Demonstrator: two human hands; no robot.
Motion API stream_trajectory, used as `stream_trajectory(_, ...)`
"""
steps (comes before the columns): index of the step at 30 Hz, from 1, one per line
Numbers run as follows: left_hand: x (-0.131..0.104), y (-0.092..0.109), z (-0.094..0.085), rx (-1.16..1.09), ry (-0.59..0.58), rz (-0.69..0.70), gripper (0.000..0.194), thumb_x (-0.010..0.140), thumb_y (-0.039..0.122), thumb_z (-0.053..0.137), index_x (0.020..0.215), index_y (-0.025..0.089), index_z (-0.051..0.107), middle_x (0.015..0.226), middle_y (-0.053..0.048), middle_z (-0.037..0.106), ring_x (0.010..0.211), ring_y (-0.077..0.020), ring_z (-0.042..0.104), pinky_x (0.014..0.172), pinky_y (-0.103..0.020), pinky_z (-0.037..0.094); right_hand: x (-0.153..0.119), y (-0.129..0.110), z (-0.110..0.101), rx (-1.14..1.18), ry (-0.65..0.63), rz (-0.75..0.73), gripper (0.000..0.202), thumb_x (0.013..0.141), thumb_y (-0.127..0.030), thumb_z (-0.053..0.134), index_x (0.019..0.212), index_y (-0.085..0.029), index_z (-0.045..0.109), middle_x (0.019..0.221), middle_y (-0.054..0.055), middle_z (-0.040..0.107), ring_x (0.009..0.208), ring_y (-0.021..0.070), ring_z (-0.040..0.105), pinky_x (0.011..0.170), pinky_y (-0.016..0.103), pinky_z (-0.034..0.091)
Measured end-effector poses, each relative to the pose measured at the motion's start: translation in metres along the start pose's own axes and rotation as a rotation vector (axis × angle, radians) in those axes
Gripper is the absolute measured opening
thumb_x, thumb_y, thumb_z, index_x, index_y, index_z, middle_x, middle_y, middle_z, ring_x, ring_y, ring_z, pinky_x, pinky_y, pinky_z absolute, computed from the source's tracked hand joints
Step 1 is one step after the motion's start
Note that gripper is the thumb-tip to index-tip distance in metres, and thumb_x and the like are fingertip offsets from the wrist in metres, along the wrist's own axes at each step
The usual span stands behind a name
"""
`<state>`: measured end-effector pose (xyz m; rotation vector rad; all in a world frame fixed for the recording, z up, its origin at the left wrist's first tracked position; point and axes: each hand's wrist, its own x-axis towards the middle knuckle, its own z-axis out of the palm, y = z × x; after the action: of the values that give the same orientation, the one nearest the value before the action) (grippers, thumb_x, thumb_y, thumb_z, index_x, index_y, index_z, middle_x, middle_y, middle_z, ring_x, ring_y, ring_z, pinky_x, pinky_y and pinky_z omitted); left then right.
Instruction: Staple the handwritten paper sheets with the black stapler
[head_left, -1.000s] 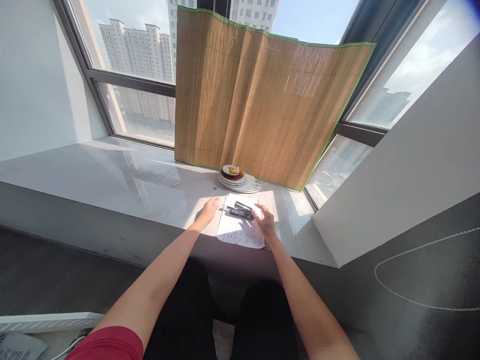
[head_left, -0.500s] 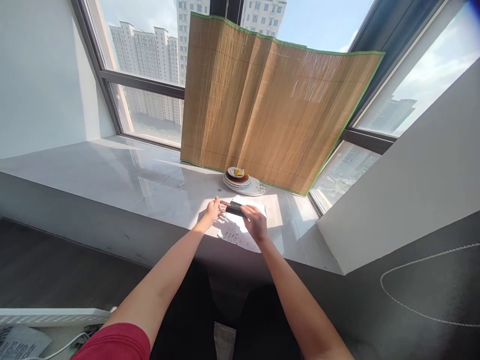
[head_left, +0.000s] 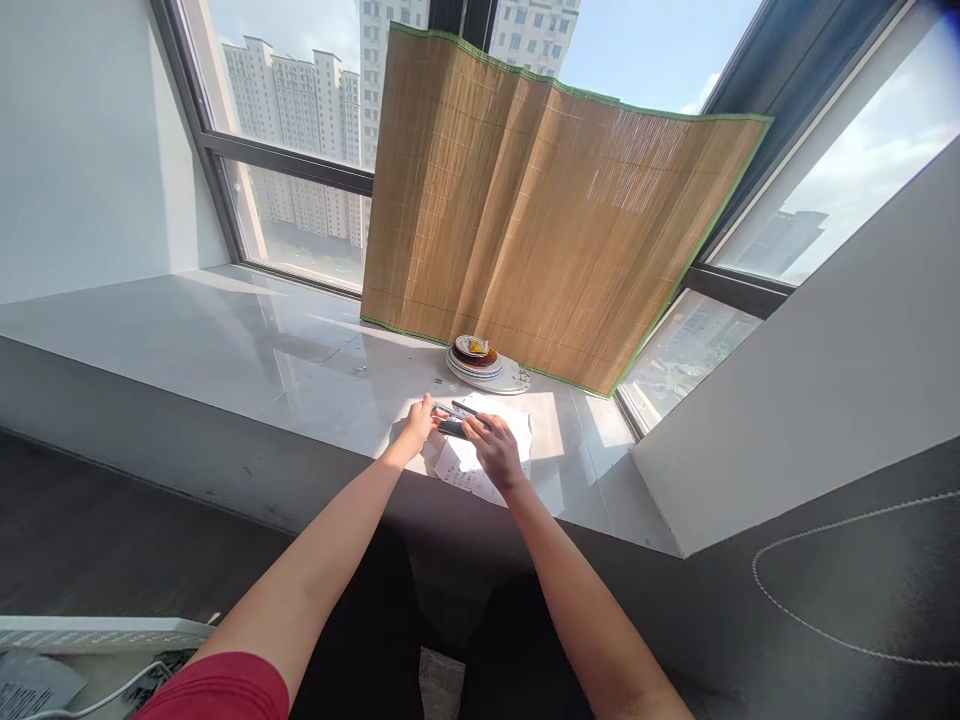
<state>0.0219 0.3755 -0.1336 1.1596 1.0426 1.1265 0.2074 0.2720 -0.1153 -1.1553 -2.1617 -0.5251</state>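
Observation:
A black stapler with a silver metal rail is held above the window ledge between my two hands, its long parts swung apart. My left hand is closed round its left end, thumb on top. At the other end, the fingers of my right hand grip the dark parts. Below them lie white sheets of paper with handwriting, partly covered by my hands. A small grey piece rests on the ledge just beyond my left hand.
Behind the paper stands a stack of plates on an oval board. A bamboo mat leans against the window. The tiled ledge ends close to my forearms. A white basket is at lower left, and a beaded cord hangs at right.
Both hands have shifted slightly left with the stapler. Its dark upper part now stands more apart from the rail, and my right hand has moved left along it.

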Motion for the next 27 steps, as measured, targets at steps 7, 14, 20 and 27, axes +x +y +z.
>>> stream_trajectory(7,-0.006,0.0,-0.002,0.067,-0.059,0.055,0.046,0.104,0.062,0.045,0.084,0.024,0.06,0.065,0.0,0.053,0.054,-0.0142,0.045,0.057,-0.029,0.038,-0.007,-0.004,0.001,0.085,0.149,0.359,0.038,0.099,-0.011,0.052,0.124,-0.024,0.078,0.123,0.012,0.078,0.121,0.0306,0.067,0.109,0.051,0.051)
stream_trajectory(14,-0.008,0.002,-0.004,0.146,-0.154,0.11,0.04,0.099,0.057,0.052,0.077,0.025,0.059,0.068,-0.006,0.051,0.071,-0.0225,0.05,0.074,-0.038,0.042,-0.035,0.008,-0.002,0.411,0.224,1.015,0.036,0.08,-0.041,0.071,0.108,-0.02,0.082,0.087,0.008,0.081,0.074,0.0274,0.074,0.061,0.033,0.057)
stream_trajectory(20,-0.009,0.005,-0.003,0.16,-0.163,0.114,0.034,0.097,0.053,0.052,0.078,0.026,0.06,0.07,-0.008,0.057,0.076,-0.0243,0.054,0.076,-0.038,0.046,-0.041,0.036,0.002,0.638,0.121,1.028,0.044,0.072,-0.043,0.076,0.108,-0.018,0.08,0.092,0.008,0.081,0.074,0.0248,0.074,0.056,0.029,0.056)
stream_trajectory(27,-0.015,0.011,-0.003,0.13,-0.207,0.084,0.039,0.095,0.041,0.055,0.125,0.019,0.067,0.092,-0.013,0.073,0.071,-0.023,0.059,0.069,-0.039,0.048,-0.037,0.051,-0.01,0.552,0.008,0.877,0.038,0.078,-0.043,0.079,0.109,-0.021,0.078,0.105,0.01,0.08,0.092,0.0271,0.074,0.072,0.037,0.062)
